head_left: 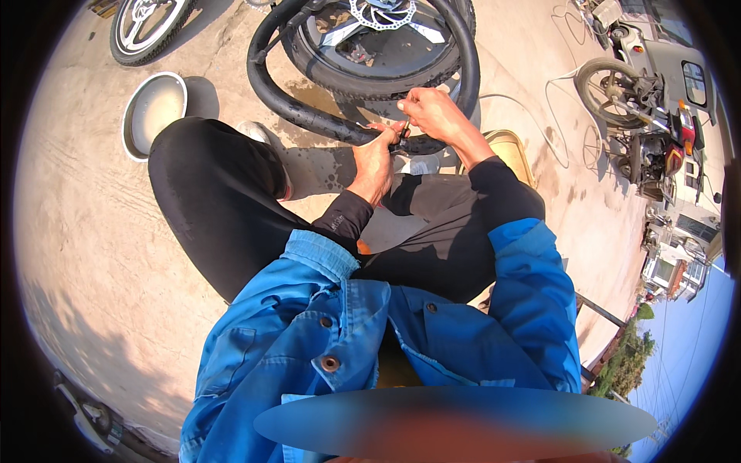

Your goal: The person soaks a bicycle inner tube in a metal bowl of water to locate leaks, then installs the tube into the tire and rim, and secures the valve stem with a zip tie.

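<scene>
Black tube (309,119) curves round near side of wheel (363,83); near stretch's long axis runs left to right, right end slightly closer to person (324,347). Left hand (373,166) grips tube; right hand (434,112) pinches dark stem (405,130) pointing toward wheel.

Blk tube (297,113) & disc wheel (347,32) cut off @ top edge.

Smooth, faintly glossy rubber tube (297,109)
</scene>
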Action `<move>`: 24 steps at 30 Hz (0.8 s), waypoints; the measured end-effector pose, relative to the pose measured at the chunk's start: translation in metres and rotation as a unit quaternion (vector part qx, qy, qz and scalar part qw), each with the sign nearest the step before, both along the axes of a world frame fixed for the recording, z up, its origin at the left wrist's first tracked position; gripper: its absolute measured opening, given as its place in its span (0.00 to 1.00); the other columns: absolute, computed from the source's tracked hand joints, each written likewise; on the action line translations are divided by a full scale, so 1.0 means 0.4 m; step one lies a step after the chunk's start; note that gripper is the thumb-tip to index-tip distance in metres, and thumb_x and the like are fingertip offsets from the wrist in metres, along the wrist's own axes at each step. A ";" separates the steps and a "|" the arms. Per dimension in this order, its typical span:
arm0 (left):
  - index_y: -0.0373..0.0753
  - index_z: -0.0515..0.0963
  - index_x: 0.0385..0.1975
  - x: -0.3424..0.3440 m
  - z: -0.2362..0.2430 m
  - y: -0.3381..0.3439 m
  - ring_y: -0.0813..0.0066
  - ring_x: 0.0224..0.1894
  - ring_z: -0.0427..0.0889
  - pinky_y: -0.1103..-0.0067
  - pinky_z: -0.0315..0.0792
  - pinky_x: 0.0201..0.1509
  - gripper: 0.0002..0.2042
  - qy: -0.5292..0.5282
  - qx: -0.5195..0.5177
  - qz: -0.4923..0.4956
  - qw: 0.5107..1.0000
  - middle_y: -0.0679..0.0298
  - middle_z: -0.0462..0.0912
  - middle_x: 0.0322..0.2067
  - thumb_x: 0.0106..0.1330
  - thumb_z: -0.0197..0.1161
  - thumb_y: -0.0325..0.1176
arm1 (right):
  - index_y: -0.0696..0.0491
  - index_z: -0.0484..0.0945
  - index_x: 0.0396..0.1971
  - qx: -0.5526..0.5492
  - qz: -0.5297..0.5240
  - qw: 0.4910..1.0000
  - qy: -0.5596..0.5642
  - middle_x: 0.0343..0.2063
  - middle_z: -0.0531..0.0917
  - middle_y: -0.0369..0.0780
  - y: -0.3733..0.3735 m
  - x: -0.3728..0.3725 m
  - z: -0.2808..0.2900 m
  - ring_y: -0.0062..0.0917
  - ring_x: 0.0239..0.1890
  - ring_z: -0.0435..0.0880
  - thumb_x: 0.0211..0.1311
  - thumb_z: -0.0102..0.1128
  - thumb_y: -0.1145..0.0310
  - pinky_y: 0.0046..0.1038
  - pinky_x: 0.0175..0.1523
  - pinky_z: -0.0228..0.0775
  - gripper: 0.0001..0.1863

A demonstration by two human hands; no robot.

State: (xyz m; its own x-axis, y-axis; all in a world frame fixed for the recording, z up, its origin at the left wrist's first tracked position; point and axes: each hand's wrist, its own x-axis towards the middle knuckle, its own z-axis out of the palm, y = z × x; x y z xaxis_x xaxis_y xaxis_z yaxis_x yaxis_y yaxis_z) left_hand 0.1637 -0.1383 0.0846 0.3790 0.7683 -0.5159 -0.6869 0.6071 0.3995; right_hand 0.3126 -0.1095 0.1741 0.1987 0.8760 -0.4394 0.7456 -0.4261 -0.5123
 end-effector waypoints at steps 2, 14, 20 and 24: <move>0.36 0.72 0.26 -0.005 -0.002 -0.001 0.64 0.47 0.86 0.73 0.78 0.55 0.09 -0.003 0.007 -0.021 1.000 0.57 0.84 0.36 0.60 0.54 0.12 | 0.66 0.83 0.38 -0.015 -0.025 0.999 0.033 0.24 0.86 0.51 -0.001 0.002 0.002 0.40 0.29 0.88 0.71 0.62 0.58 0.40 0.40 0.78 0.21; 0.37 0.71 0.24 0.000 -0.004 0.001 0.66 0.45 0.87 0.72 0.78 0.52 0.10 0.006 -0.005 -0.010 1.000 0.60 0.83 0.33 0.60 0.56 0.12 | 0.63 0.82 0.38 -0.008 -0.034 0.997 0.075 0.21 0.83 0.38 -0.004 -0.001 0.023 0.20 0.22 0.80 0.70 0.64 0.68 0.28 0.29 0.73 0.11; 0.37 0.72 0.24 0.005 -0.019 0.001 0.67 0.44 0.87 0.73 0.78 0.52 0.10 0.002 -0.004 -0.026 1.000 0.61 0.83 0.33 0.61 0.57 0.13 | 0.64 0.83 0.40 -0.047 -0.029 0.995 0.082 0.23 0.84 0.41 -0.006 0.007 0.030 0.23 0.25 0.83 0.69 0.63 0.71 0.30 0.32 0.77 0.10; 0.38 0.72 0.24 0.003 -0.019 -0.002 0.68 0.45 0.86 0.75 0.77 0.52 0.10 0.009 -0.005 -0.029 1.000 0.61 0.83 0.34 0.61 0.57 0.13 | 0.64 0.82 0.39 -0.053 -0.010 0.994 0.094 0.23 0.84 0.40 -0.008 0.020 0.022 0.21 0.25 0.82 0.68 0.63 0.72 0.29 0.31 0.75 0.09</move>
State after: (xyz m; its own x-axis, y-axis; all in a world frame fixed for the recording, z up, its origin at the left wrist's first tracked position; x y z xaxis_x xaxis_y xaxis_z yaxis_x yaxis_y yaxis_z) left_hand 0.1650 -0.1389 0.0769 0.4131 0.7405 -0.5301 -0.6434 0.6493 0.4056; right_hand 0.3208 -0.1126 0.1830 0.1220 0.8194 -0.5601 0.6323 -0.4992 -0.5925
